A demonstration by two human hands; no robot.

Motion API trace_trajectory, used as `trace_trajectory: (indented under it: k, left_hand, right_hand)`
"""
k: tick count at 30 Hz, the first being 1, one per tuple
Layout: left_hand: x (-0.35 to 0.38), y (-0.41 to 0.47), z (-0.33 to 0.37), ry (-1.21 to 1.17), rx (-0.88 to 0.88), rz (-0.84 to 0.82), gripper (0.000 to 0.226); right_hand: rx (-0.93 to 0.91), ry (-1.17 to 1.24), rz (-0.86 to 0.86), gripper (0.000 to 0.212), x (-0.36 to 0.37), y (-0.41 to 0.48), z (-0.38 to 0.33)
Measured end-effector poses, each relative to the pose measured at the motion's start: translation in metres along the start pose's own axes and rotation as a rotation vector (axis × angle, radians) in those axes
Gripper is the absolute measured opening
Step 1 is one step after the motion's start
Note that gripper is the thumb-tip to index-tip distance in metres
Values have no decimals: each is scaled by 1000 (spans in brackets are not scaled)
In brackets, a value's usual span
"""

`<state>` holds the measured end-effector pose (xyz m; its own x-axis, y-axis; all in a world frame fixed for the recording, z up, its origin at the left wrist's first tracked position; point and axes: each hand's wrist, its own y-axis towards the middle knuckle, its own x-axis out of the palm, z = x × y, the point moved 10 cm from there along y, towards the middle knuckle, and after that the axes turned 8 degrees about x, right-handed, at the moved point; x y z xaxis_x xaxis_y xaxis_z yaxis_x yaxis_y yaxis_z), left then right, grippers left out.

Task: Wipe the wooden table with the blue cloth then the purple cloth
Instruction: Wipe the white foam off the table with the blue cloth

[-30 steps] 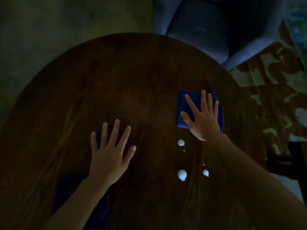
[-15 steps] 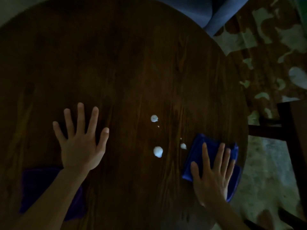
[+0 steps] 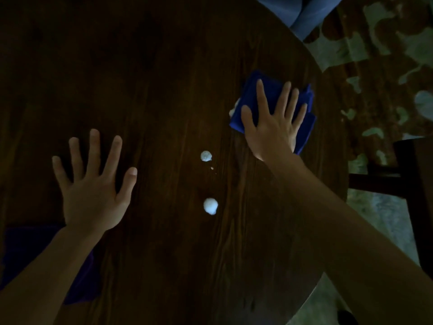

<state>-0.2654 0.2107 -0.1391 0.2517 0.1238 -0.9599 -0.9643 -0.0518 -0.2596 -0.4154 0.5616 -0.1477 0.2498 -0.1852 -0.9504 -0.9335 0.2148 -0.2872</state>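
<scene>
The dark round wooden table (image 3: 164,78) fills the view. My right hand (image 3: 274,123) lies flat, fingers spread, pressing the folded blue cloth (image 3: 269,86) onto the table near its right edge. A bit of white foam clings to the cloth's left edge. Two white foam blobs, an upper foam blob (image 3: 206,156) and a lower foam blob (image 3: 210,205), sit on the wood left of and below that hand. My left hand (image 3: 93,191) rests flat and open on the table at the left. The purple cloth (image 3: 25,249) lies at the near left, partly under my left forearm.
A blue upholstered chair (image 3: 311,12) stands beyond the table's far right edge. A dark wooden chair (image 3: 412,174) stands at the right. A patterned rug (image 3: 384,73) covers the floor to the right.
My right hand has pushed the blue cloth away from me along the table's right side, wiping over the small right-hand foam blob. My left hand has stayed planted.
</scene>
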Motion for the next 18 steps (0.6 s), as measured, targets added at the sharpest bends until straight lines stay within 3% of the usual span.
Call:
trace_trajectory:
  k: [4, 9, 14, 16, 18]
  left_hand:
    - [0, 1, -2, 9, -9, -14, 73]
    - [0, 2, 0, 11, 1, -36, 74]
    - [0, 2, 0, 16, 1, -33, 74]
    - [2, 2, -2, 13, 0, -34, 74]
    - [3, 2, -4, 11, -8, -28, 74]
  right_hand:
    - [-188, -68, -15, 66, 14, -74, 20]
    - [-214, -96, -83, 70, 34, -155, 77]
    - [86, 15, -2, 69, 0, -35, 64]
    - [39, -4, 9, 67, -11, 17, 30]
    - [-187, -106, -1, 66, -14, 38, -16]
